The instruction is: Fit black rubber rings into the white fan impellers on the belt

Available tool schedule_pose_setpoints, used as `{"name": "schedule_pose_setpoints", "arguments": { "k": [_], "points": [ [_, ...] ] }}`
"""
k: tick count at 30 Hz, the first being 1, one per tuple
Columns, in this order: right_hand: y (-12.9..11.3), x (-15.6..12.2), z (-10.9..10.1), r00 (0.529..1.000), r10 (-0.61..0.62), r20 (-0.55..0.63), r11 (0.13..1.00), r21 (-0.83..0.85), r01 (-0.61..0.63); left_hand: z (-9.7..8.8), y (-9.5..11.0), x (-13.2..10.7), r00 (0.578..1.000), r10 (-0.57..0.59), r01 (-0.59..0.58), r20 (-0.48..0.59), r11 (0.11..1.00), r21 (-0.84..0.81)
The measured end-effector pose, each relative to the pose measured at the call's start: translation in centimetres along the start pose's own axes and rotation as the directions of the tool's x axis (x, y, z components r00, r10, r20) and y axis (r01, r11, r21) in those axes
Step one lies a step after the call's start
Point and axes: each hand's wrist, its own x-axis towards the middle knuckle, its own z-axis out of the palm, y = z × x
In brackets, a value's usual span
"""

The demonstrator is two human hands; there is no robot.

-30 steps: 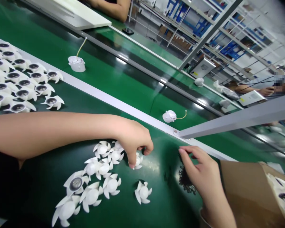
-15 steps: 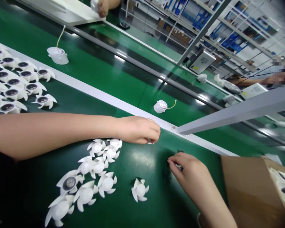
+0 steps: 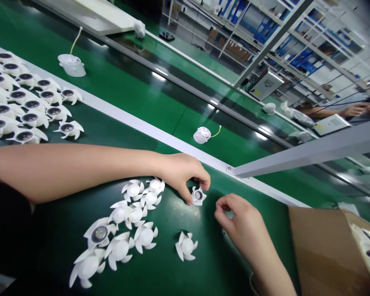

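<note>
My left hand (image 3: 186, 174) reaches across the green work surface (image 3: 160, 271). Its thumb and fingers close around the edges of a small white fan wheel (image 3: 198, 196), whose dark-rimmed hub faces up. To the right is my right hand (image 3: 237, 213), with thumb and forefinger curled together in a pinch. Whatever those fingertips hold, if anything, cannot be made out. Below the hands a single white fan wheel (image 3: 186, 246) lies apart. Several more white fan wheels (image 3: 120, 248) form a loose cluster under my left forearm, mostly hub-down; one (image 3: 99, 233) shows its open hub.
Larger rows of fan wheels (image 3: 31, 105) lie at far left. A cardboard box (image 3: 320, 246) with fan wheels stands at right. Beyond a pale rail (image 3: 135, 127), white motor housings (image 3: 202, 135) sit on a green belt. A slanted metal post (image 3: 296, 154) rises at right. A co-worker's hand (image 3: 353, 110) shows far right.
My left hand has opened its fingers somewhat, so the fan wheel between them now shows. My right hand has shifted slightly left. The co-worker's hand at the top has left the view.
</note>
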Motion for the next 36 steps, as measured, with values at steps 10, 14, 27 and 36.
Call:
{"name": "schedule_pose_setpoints", "arguments": {
  "k": [10, 14, 27, 36],
  "points": [
    [-3.1, 1.5, 1.5, 0.987, -0.129, -0.096, 0.934, 0.324, 0.153, 0.6, 0.2, 0.3, 0.999, -0.02, 0.023, 0.05, 0.997, -0.069],
    [-3.3, 1.5, 1.7, 0.977, -0.166, -0.135, 0.947, 0.256, 0.196, 0.6, 0.1, 0.3, 0.999, -0.027, 0.03, 0.04, 0.996, -0.082],
    [-4.9, 1.6, 1.2, 0.998, -0.053, -0.024, 0.993, 0.102, 0.056, 0.5, 0.3, 0.3, 0.998, -0.041, 0.045, 0.042, 0.994, -0.096],
    [-0.3, 0.5, -1.7, 0.866, 0.328, -0.378, 0.918, 0.345, -0.197, 0.4, 0.1, 0.3, 0.998, 0.001, 0.007, 0.058, 0.991, -0.132]
  ]
}}
